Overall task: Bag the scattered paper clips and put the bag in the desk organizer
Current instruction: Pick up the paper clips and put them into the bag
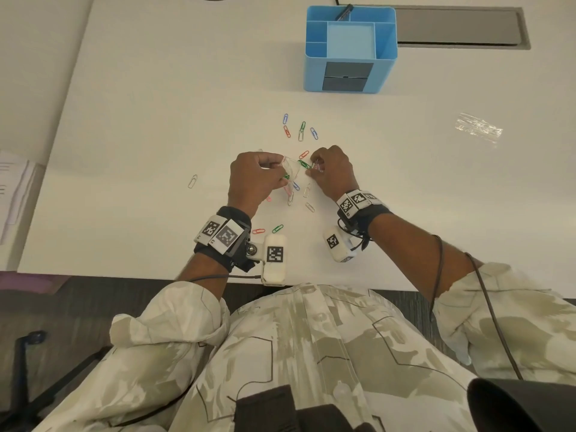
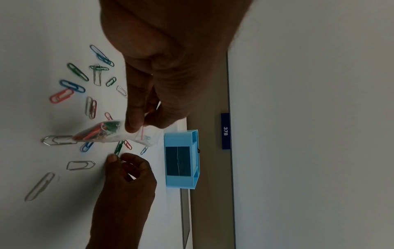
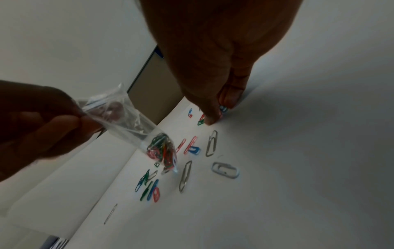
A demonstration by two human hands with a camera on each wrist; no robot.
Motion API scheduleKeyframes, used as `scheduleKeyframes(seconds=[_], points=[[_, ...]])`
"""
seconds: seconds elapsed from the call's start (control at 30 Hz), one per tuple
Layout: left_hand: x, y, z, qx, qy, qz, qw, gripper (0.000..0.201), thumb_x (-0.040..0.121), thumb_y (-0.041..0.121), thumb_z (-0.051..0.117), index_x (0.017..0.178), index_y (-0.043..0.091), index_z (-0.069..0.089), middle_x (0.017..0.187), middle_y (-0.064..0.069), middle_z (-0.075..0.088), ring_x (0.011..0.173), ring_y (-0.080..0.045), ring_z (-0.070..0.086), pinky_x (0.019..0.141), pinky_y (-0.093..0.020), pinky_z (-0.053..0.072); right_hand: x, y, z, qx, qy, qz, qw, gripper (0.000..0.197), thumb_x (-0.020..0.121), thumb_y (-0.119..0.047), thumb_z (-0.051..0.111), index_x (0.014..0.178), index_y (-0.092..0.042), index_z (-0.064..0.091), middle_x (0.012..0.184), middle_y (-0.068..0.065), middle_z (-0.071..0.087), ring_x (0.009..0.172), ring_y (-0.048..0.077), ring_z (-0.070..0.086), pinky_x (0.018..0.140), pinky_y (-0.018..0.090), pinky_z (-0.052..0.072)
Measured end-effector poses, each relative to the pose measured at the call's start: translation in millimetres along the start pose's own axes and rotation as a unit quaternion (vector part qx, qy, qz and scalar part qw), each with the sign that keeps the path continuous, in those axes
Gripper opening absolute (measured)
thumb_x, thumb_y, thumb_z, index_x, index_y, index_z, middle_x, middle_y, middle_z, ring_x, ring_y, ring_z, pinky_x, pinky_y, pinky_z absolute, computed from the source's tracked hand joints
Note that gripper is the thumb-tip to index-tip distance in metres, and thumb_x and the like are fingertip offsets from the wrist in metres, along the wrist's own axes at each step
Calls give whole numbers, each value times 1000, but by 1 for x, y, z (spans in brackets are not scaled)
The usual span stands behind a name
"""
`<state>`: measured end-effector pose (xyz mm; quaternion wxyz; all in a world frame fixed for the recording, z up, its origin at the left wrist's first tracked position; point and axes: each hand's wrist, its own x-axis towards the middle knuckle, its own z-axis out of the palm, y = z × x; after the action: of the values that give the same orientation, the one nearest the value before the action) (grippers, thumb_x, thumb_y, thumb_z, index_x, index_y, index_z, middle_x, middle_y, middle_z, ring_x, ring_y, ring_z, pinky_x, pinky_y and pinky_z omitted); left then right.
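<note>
My left hand point(image 1: 280, 171) pinches the mouth of a small clear bag point(image 1: 291, 171) and holds it just above the white desk. Coloured clips fill the bag's point(image 2: 100, 133) lower end. My right hand point(image 1: 314, 168) is down on the desk beside the bag, with its thumb and fingers curled round a few paper clips point(image 3: 223, 109). A green clip point(image 1: 303, 164) lies at its thumb tip. Several loose clips point(image 1: 300, 129) in different colours lie around both hands. The blue desk organizer point(image 1: 350, 48) stands at the far side.
A crinkled clear wrapper point(image 1: 480, 127) lies on the desk to the right. Papers point(image 1: 15, 188) sit at the left edge. A grey cable hatch point(image 1: 458, 26) runs behind the organizer, which holds a dark pen point(image 1: 344, 12). The desk's front edge is at my wrists.
</note>
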<state>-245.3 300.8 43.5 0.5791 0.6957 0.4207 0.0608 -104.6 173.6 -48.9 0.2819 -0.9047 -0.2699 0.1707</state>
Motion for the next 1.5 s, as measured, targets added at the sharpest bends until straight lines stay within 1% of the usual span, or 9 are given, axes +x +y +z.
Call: scheduleKeyframes(seconds=[0.23, 0.5, 0.63, 0.8, 0.87, 1.03, 1.13, 1.27, 1.5], points=[[2, -1, 0, 7, -3, 3, 1000, 20, 86, 5, 76, 97, 21, 80, 98, -3, 80, 79, -21, 82, 80, -53, 67, -2, -5, -8, -99, -35, -52, 993, 19, 87, -8, 55, 103, -8, 65, 101, 12, 63, 89, 30, 61, 71, 28, 36], [2, -1, 4, 4, -6, 4, 1000, 22, 84, 3, 78, 100, 18, 81, 99, -4, 80, 82, -24, 82, 81, -58, 66, -6, 2, -14, -163, -28, -98, 981, 27, 87, 1, 50, 112, 0, 61, 105, 19, 58, 85, 38, 57, 69, 37, 44], [1, -1, 6, 0, -5, 8, 1000, 23, 85, 1, 77, 103, 14, 81, 101, -8, 80, 81, -24, 82, 83, -52, 67, -8, 13, -20, -140, -22, -105, 984, 26, 88, -1, 53, 110, -2, 66, 104, 18, 61, 88, 39, 59, 72, 33, 41], [1, 4, 10, 3, -10, 11, 1000, 26, 88, -2, 75, 112, 7, 79, 105, -11, 78, 84, -26, 82, 84, -39, 67, -9, 15, -36, 49, -2, 44, 998, 19, 85, -10, 57, 99, -13, 70, 90, 6, 73, 81, 27, 69, 80, 41, 59], [0, 5, 14, 8, -12, 8, 1000, 26, 89, -3, 74, 113, 6, 79, 103, -9, 78, 84, -26, 82, 83, -35, 67, -13, 10, -46, 212, -27, 111, 971, 16, 86, -14, 65, 102, -12, 70, 87, 3, 72, 76, 21, 70, 84, 39, 62], [1, 8, 22, 3, -20, -2, 1000, 25, 88, -3, 75, 112, 4, 79, 100, -6, 78, 83, -24, 81, 80, -35, 68, -27, -22, -78, 394, -123, 66, 908, 19, 91, -9, 67, 110, -9, 66, 95, 8, 69, 83, 14, 64, 85, 31, 60], [3, 10, 27, 9, -28, 5, 1000, 25, 89, -2, 75, 113, 5, 78, 92, -1, 76, 80, -23, 81, 81, -36, 68, -35, -41, -89, 340, -133, 24, 931, 18, 91, -12, 66, 109, -11, 67, 93, 5, 69, 80, 15, 65, 82, 33, 60], [2, 12, 34, 0, -30, 20, 999, 27, 88, -1, 75, 114, 4, 78, 99, -7, 78, 78, -24, 81, 79, -36, 68, -43, -55, -95, 172, -86, -38, 981, 22, 88, -17, 66, 110, -19, 66, 93, -4, 75, 80, 13, 73, 81, 32, 61], [3, 11, 36, -1, -23, 26, 999, 25, 89, 0, 74, 113, 5, 78, 102, -4, 77, 71, -12, 80, 75, -28, 67, -46, -60, -97, 142, -29, -105, 984, 26, 84, 2, 59, 105, -10, 68, 97, 4, 75, 86, 14, 73, 81, 24, 60]])
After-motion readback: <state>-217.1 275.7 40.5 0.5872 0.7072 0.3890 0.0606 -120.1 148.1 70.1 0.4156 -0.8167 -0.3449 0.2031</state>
